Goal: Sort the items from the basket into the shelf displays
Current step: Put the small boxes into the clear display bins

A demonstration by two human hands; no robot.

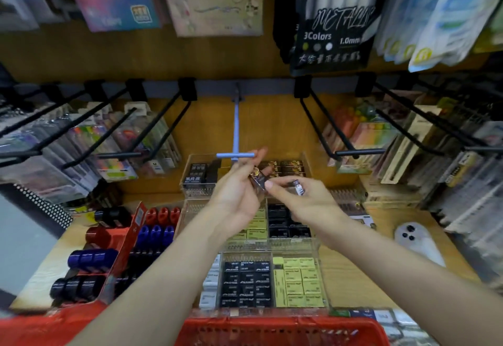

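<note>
The left hand (239, 193) pinches a small dark box (258, 179) above the clear trays (321, 247); the right hand (302, 196) curls round another small pack (298, 186). Neither is shelved yet. The red basket (272, 329) sits below, contents hidden, so what remains is unclear.

In front of you is a wooden shelf (353, 272) carrying clear acrylic bins (272, 247) of small black and yellow boxes. To their left stands a red display tray (128, 239) of red, blue and black rolls. To their right a white phone (419, 242) lies face down on the wood.
</note>
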